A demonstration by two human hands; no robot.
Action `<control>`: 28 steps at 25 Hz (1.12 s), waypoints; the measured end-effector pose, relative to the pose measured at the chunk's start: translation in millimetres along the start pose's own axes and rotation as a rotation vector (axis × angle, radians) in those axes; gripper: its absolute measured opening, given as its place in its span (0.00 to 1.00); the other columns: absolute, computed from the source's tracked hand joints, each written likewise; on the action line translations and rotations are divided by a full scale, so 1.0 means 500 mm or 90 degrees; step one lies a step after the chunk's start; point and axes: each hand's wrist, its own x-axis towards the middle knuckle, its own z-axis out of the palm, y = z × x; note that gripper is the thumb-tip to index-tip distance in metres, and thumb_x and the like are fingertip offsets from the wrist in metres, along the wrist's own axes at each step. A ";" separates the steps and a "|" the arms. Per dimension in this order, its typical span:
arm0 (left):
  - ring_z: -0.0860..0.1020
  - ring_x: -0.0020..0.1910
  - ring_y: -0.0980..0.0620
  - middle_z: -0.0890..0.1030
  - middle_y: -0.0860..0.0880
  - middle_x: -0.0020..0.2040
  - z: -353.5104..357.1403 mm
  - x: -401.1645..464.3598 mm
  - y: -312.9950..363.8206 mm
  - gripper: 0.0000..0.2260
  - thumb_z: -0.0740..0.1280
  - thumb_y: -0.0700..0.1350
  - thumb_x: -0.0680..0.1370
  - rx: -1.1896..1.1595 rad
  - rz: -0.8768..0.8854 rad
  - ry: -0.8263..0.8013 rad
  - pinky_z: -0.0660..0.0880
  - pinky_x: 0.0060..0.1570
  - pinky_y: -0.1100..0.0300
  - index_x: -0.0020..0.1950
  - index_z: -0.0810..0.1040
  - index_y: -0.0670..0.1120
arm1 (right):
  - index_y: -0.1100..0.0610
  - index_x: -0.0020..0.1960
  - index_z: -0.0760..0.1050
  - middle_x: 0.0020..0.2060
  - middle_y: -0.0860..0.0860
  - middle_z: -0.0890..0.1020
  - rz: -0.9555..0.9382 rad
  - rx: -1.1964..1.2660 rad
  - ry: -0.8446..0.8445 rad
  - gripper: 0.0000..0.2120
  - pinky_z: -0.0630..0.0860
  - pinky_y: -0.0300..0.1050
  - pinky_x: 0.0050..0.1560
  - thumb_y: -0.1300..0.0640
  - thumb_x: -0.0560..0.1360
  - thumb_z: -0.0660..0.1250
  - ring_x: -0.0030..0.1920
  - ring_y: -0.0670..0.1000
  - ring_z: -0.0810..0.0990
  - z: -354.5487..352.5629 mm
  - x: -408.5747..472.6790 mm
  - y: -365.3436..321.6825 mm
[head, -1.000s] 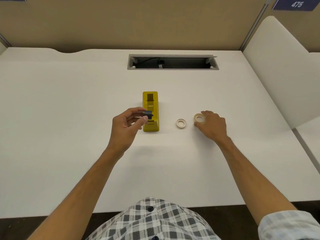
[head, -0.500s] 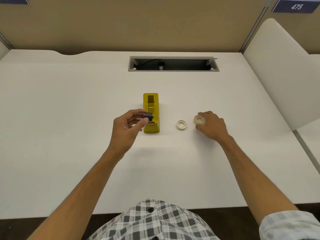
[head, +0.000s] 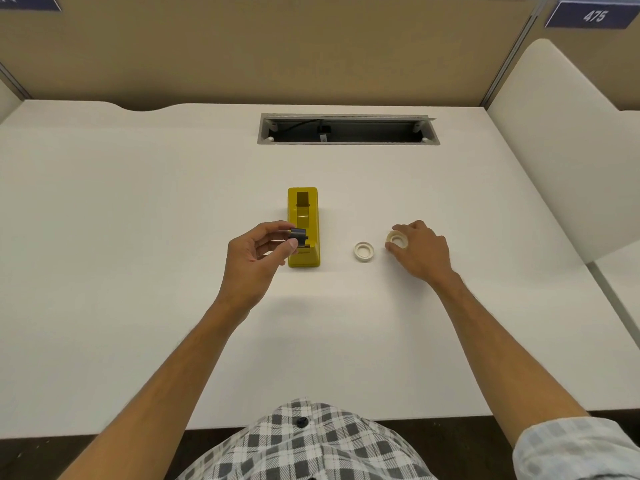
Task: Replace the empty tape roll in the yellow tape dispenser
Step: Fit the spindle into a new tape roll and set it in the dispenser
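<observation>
The yellow tape dispenser [head: 304,216] stands on the white desk [head: 138,237], its roll slot empty. My left hand [head: 254,258] pinches a small dark grey spindle [head: 298,234] just left of the dispenser's near end. A white empty core ring [head: 363,251] lies flat to the right of the dispenser. Further right, my right hand [head: 420,252] has its fingertips closed around a tape roll [head: 397,239], which is tilted up off the desk.
A grey cable slot [head: 348,129] is cut into the desk behind the dispenser. A white side panel [head: 561,150] rises at the right. A tan partition wall [head: 277,46] closes the back. The desk's front edge runs just above my checked shirt.
My right hand has tightened on the tape roll and tilted it up a little. My left hand holds the spindle in nearly the same place.
</observation>
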 end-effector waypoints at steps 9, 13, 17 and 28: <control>0.83 0.49 0.49 0.85 0.49 0.50 0.000 -0.001 0.000 0.09 0.69 0.40 0.76 0.001 -0.002 0.000 0.80 0.48 0.56 0.56 0.81 0.47 | 0.52 0.62 0.77 0.57 0.53 0.78 0.051 -0.035 0.038 0.22 0.71 0.50 0.54 0.40 0.75 0.64 0.54 0.57 0.79 -0.001 0.008 -0.028; 0.83 0.48 0.50 0.85 0.50 0.49 -0.003 -0.001 0.001 0.09 0.70 0.40 0.76 0.002 0.001 0.003 0.80 0.47 0.55 0.55 0.81 0.47 | 0.52 0.61 0.78 0.55 0.51 0.80 0.066 0.179 0.054 0.20 0.74 0.47 0.51 0.43 0.73 0.69 0.53 0.54 0.80 -0.013 -0.006 -0.040; 0.84 0.47 0.51 0.85 0.50 0.49 -0.001 -0.004 0.004 0.09 0.70 0.40 0.76 -0.004 0.005 -0.004 0.80 0.47 0.58 0.56 0.81 0.47 | 0.53 0.60 0.79 0.53 0.47 0.83 0.061 0.491 0.060 0.19 0.77 0.41 0.55 0.49 0.71 0.74 0.52 0.46 0.81 -0.028 -0.035 -0.051; 0.84 0.47 0.50 0.85 0.50 0.50 0.014 -0.009 0.018 0.10 0.70 0.38 0.75 -0.025 0.009 -0.035 0.79 0.47 0.59 0.55 0.81 0.49 | 0.60 0.58 0.81 0.50 0.51 0.85 0.042 0.925 -0.077 0.11 0.78 0.42 0.60 0.61 0.75 0.70 0.55 0.50 0.83 -0.097 -0.130 -0.128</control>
